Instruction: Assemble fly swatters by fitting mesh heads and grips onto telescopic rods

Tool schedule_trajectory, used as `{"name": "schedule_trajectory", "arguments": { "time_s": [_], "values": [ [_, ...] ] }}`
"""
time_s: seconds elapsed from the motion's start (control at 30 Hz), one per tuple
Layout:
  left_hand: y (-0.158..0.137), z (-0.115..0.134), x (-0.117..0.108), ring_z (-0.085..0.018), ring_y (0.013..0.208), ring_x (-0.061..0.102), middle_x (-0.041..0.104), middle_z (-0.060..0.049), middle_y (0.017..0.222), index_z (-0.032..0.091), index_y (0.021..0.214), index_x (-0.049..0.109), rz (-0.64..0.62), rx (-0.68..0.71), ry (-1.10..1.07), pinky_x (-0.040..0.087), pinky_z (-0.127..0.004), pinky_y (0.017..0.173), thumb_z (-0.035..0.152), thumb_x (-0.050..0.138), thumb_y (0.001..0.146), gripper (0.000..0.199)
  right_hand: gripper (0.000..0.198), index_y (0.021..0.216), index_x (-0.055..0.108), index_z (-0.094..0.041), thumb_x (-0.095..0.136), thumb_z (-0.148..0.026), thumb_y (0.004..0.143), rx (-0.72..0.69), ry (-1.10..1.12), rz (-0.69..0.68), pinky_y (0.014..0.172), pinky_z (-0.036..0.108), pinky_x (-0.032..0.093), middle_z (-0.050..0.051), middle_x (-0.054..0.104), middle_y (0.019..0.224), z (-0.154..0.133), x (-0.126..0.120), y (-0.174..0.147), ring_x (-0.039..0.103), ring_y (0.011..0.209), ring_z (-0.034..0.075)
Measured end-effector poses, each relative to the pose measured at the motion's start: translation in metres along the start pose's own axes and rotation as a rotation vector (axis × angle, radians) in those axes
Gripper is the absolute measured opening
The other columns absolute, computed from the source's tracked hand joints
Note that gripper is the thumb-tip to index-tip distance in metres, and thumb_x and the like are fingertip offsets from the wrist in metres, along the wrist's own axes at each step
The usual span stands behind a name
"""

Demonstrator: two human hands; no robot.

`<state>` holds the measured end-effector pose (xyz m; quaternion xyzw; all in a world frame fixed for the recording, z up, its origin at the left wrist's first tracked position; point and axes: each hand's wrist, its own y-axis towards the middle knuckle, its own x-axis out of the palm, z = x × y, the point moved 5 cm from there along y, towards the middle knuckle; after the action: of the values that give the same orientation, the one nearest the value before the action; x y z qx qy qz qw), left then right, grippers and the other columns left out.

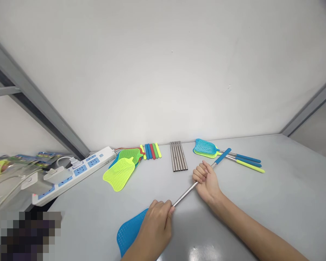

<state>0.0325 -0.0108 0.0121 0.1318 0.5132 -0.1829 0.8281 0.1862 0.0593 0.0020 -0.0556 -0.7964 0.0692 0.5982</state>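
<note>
Both hands hold a fly swatter with a blue perforated head [132,229], a metal rod [185,194] and a blue grip [222,156]. My left hand [159,223] is closed around the swatter near where the rod meets the head, and it covers that joint and part of the head. Higher up, my right hand [206,181] wraps its fingers around the rod just below the blue grip. The swatter slants from the lower left, head end, to the upper right, grip end.
Against the wall lie loose swatter heads [120,174], coloured grips [152,150] and several metal rods [178,156]. Whole fly swatters [206,146] are stacked at the right. A power strip [80,169] with plugs and cables runs along the left, beside plastic-wrapped packages [13,174].
</note>
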Motion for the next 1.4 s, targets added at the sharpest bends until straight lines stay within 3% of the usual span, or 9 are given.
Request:
{"name": "schedule_trajectory", "arguments": {
  "time_s": [0.63, 1.0, 1.4],
  "values": [
    [0.002, -0.002, 0.001, -0.016, 0.059, 0.041, 0.047, -0.001, 0.06, 0.019, 0.062, 0.033, 0.009, 0.024, 0.054, 0.034, -0.029, 0.061, 0.025, 0.021, 0.084, 0.027, 0.035, 0.051, 0.022, -0.018, 0.048, -0.023, 0.073, 0.042, 0.001, 0.032, 0.03, 0.016, 0.017, -0.01, 0.014, 0.041, 0.019, 0.0, -0.01, 0.015, 0.033, 0.004],
    [0.013, -0.012, -0.015, -0.016, 0.061, 0.044, 0.048, -0.001, 0.061, 0.019, 0.064, 0.04, 0.065, 0.048, 0.084, 0.033, -0.031, 0.064, 0.023, 0.021, 0.084, 0.028, 0.034, 0.051, 0.027, -0.018, 0.049, -0.028, 0.074, -0.002, -0.07, -0.024, 0.037, 0.019, 0.026, -0.008, 0.02, 0.044, 0.025, 0.01, -0.022, 0.021, 0.037, 0.006],
    [0.016, 0.01, -0.022, -0.014, 0.071, 0.047, 0.053, 0.0, 0.072, 0.019, 0.075, 0.048, 0.079, 0.109, -0.021, 0.032, -0.029, 0.069, 0.03, 0.023, 0.085, 0.029, 0.032, 0.052, 0.033, -0.017, 0.048, -0.034, 0.076, 0.18, -0.109, -0.107, 0.043, 0.021, 0.031, -0.007, 0.026, 0.046, 0.034, 0.012, -0.021, 0.026, 0.04, 0.006]
  ]
}}
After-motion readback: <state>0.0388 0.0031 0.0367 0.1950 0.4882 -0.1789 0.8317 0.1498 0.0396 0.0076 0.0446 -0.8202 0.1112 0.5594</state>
